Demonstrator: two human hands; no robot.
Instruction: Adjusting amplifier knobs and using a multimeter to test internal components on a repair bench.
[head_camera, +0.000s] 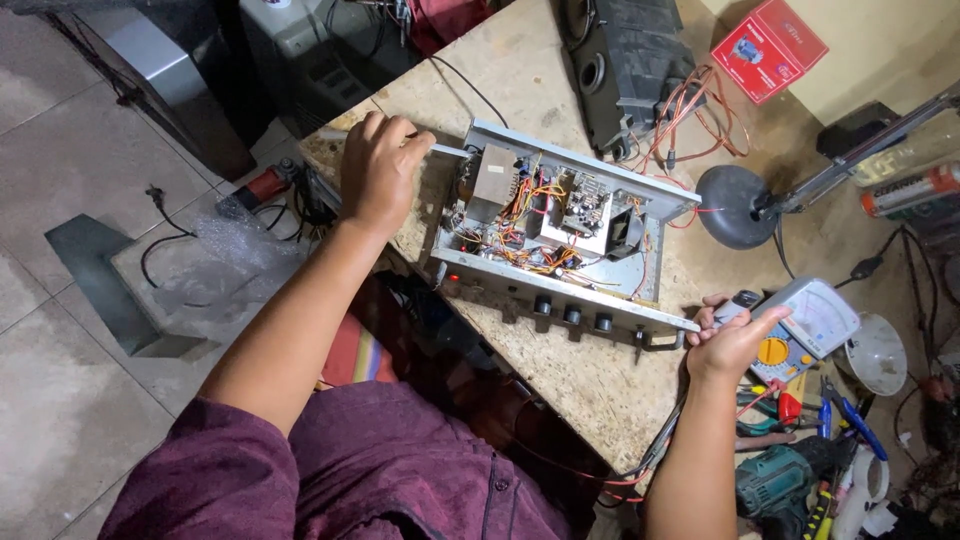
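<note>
On the far left, a black plug and cable (152, 200) and a sheet of bubble wrap (215, 262) are lying on the tiled floor. The left hand (378, 170) is resting at the edge of the counter (590, 385), its fingers (405, 135) curling closed around a thin metal rod-like tool (447, 150) whose tip is touching the left end of the opened amplifier chassis (570, 235).

The chassis is sitting in the middle of the counter with its cover already off, showing a transformer, circuit boards and orange wiring, while its black knobs (573, 316) are facing the person. By the look of it, the opening-up is done and the checking inside is only beginning; nothing looks removed or reassembled.

To the right, the right hand (735, 345) is gripping a small grey probe or handle (738, 303), fingers wrapped around it, just beside an analogue multimeter (810, 325) lying at the counter's edge. Beyond it, pliers and screwdrivers (830, 415) and a green drill (775, 480) are crowding the corner. A round black lamp base (728, 205) and a red box (768, 48) are sitting further back.
</note>
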